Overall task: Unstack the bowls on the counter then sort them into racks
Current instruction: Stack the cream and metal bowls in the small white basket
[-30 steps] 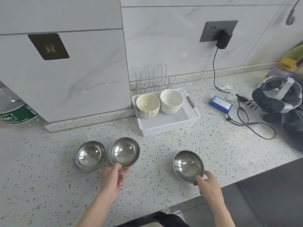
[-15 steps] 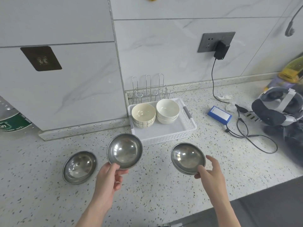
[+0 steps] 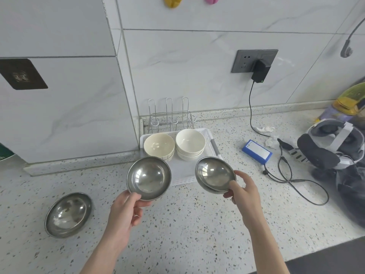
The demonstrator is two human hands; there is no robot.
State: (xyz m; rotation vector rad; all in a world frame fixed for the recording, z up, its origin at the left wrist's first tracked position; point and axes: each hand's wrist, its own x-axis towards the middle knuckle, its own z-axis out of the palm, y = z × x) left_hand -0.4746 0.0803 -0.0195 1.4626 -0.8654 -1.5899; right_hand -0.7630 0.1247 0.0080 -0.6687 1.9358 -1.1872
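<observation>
Ceramic bowls [image 3: 173, 145] crowding tray's [image 3: 182, 169] rear

Home kitchen: tiled wall [image 3: 177, 66], speckled counter [image 3: 187, 224], bowls [image 3: 158, 144].

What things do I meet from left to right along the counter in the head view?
Steel bowl on the counter → bowl in left hand → bowl in right hand → blue box → headset.
</observation>
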